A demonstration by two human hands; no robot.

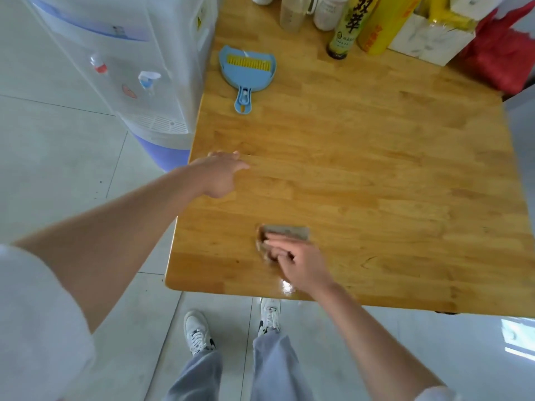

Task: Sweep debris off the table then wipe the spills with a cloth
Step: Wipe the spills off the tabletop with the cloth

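Note:
A small grey-brown cloth lies flat on the wooden table near its front edge. My right hand presses on the cloth with straight fingers and covers its near part. A wet shiny patch shows on the table just behind that hand, at the front edge. My left hand rests flat on the table by its left edge, fingers stretched out, holding nothing. A blue dustpan with a yellow-bristled brush in it lies at the back left of the table, handle towards me.
Bottles, a yellow can, a white box and a red bag crowd the table's back edge. A white water dispenser stands on the floor against the table's left side. My feet are on the tiled floor below the front edge.

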